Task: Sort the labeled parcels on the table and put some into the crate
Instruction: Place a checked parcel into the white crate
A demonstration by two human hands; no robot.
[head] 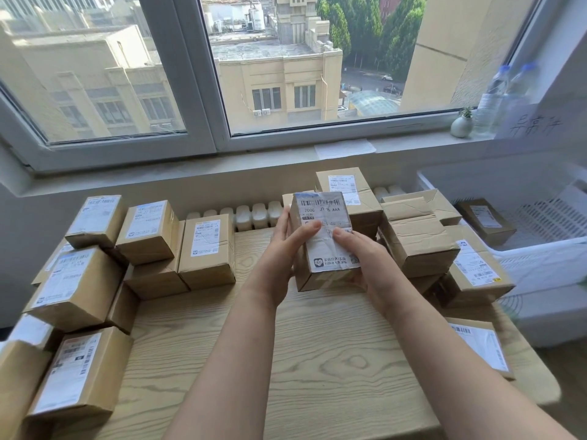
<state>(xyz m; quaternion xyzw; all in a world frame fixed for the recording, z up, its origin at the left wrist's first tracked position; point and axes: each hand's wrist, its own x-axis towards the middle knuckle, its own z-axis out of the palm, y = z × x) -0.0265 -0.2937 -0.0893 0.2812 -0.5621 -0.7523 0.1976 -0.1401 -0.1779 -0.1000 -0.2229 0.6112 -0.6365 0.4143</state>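
Around parcel (320, 214), snug: left grip (282, 249), right grip (362, 258).

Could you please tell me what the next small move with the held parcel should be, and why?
Probably carry the brown cardboard parcel rightwards to the white plastic crate: left hand and right hand both hold it, label up, and the crate already holds another brown parcel.

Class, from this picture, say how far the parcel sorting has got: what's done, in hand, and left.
Done: one small parcel lies in the white crate. In hand: the left hand and right hand hold a labeled parcel. Left: the left stack and right stack waiting on the table.
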